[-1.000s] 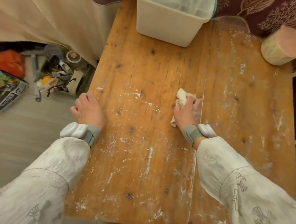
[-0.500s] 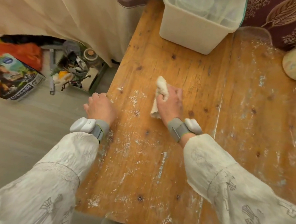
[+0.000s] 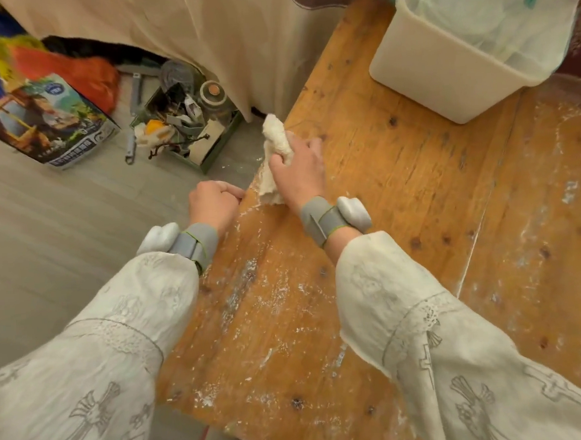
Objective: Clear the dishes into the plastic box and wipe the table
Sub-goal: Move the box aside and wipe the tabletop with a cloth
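The cloth [image 3: 278, 153] is clamped under the right hand [image 3: 298, 172] at the left edge of the wooden table [image 3: 398, 187], its long axis lying along that edge, one end poking out past the fingers. The white smears still to be wiped are seen nearer the body and to the right, so a stroke back inward is judged likely. The left hand [image 3: 212, 207], curled shut on the table edge, is just beside the cloth; the plastic box [image 3: 443, 74] stands at the far end.

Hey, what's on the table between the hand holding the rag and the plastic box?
Nothing stands there. In the head view, the stretch from the right hand with the rag to the plastic box is bare wooden table, showing only dark knots.
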Available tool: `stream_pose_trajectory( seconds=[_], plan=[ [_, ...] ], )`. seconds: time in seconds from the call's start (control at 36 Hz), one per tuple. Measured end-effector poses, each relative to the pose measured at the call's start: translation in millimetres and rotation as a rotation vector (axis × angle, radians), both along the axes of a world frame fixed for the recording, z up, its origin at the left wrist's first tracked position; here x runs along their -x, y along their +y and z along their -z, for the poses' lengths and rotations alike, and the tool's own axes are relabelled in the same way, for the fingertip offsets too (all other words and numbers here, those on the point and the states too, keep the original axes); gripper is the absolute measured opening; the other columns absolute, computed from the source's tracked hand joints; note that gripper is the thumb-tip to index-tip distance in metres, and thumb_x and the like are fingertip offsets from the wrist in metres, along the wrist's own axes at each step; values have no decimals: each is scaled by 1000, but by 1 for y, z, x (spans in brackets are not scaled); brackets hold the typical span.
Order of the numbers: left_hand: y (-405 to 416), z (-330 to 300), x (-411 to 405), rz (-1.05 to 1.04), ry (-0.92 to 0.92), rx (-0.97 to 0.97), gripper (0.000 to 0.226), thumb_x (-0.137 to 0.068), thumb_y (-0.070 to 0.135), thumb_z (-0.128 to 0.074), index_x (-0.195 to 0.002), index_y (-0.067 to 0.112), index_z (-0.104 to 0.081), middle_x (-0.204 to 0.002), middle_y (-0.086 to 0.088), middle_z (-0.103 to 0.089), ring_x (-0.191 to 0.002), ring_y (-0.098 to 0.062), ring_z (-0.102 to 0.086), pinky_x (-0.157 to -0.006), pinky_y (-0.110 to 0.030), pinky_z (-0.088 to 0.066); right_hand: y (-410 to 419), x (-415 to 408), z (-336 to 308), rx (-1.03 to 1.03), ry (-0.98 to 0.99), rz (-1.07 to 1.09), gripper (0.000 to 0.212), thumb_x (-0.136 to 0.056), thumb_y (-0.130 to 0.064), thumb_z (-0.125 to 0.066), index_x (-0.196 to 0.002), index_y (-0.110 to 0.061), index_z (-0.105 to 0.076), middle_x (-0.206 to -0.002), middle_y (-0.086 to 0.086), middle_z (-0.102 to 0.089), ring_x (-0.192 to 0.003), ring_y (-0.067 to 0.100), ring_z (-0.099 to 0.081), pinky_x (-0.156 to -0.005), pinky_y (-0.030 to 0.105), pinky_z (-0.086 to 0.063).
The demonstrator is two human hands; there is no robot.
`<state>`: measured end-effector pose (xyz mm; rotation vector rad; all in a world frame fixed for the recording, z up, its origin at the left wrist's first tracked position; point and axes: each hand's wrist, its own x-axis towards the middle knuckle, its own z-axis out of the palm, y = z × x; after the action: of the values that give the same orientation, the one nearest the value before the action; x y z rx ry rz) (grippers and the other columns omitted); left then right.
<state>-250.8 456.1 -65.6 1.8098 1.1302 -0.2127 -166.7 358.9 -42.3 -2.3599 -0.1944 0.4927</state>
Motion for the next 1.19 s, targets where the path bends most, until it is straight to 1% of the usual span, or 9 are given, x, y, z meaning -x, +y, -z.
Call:
stream_pose_trajectory(
  seconds=[0.11,0.22,0.36,0.47,0.64,0.75,0.83,1.0,1.19],
  plan=[
    [1,0,-2,-18,2,18,45,-80,-8,-33,-74,18,-69,-92,-10,-68,-100,-28,-61,-93,-37,-51,-32,7,2,221,-117,159,37,-89,-28,-48,-125,-20,-48,-121,6,-41,-98,29,-56,-81,30,-39],
    [3,1,-1,-43,-8,32,47,-76,-8,-33,-61,22,-66,-83,-8,-69,-93,-27,-64,-89,-36,-53,-37,26,17,366,-68,20,42,-89,-24,-49,-130,-14,-43,-131,11,-37,-111,34,-51,-89,35,-39],
    [6,-1,5,-69,-15,33,39,-73,-4,-35,-60,20,-62,-73,-6,-68,-87,-29,-65,-87,-37,-53,17,14,20,147,-14,-301,37,-93,-24,-49,-129,-15,-52,-128,12,-45,-119,29,-45,-97,31,-33],
    [5,-5,4,-116,5,39,32,-80,-5,-33,-71,19,-52,-86,-12,-70,-86,-28,-66,-76,-34,-53,31,-6,4,-46,24,-181,34,-93,-22,-48,-126,-18,-52,-124,8,-47,-114,25,-48,-86,26,-33],
    [1,-7,6,-181,-26,63,30,-81,-5,-30,-74,19,-44,-82,-14,-70,-78,-25,-69,-82,-38,-55,-7,-10,5,143,-163,82,35,-88,-24,-51,-123,-16,-48,-122,7,-41,-102,29,-54,-85,33,-41],
    [-1,-8,5,-171,-8,49,29,-82,-4,-31,-74,20,-45,-79,-10,-70,-79,-24,-69,-81,-39,-55,-6,4,18,304,-117,-58,41,-92,-28,-50,-129,-14,-43,-130,12,-37,-111,33,-51,-93,35,-39],
    [0,-8,8,-132,11,-3,27,-82,-1,-34,-74,23,-45,-85,-10,-68,-88,-26,-66,-78,-37,-53,22,0,17,140,40,-212,42,-92,-29,-52,-132,-17,-46,-132,12,-41,-118,30,-48,-99,32,-35],
    [-9,-16,8,29,26,-64,25,-90,14,-38,-113,18,-46,-106,-10,-58,-81,-22,-55,-53,-28,-37,28,-7,2,-117,200,-97,31,-87,-22,-55,-117,-17,-55,-115,8,-55,-104,25,-54,-89,35,-41],
    [-47,-24,-2,269,-6,-280,32,-96,30,-42,-97,5,-62,-98,-18,-62,-102,-35,-54,-84,-36,-43,-69,-11,-4,-68,146,37,28,-84,-21,-55,-112,-17,-55,-112,4,-62,-104,25,-56,-86,32,-41]
  ],
)
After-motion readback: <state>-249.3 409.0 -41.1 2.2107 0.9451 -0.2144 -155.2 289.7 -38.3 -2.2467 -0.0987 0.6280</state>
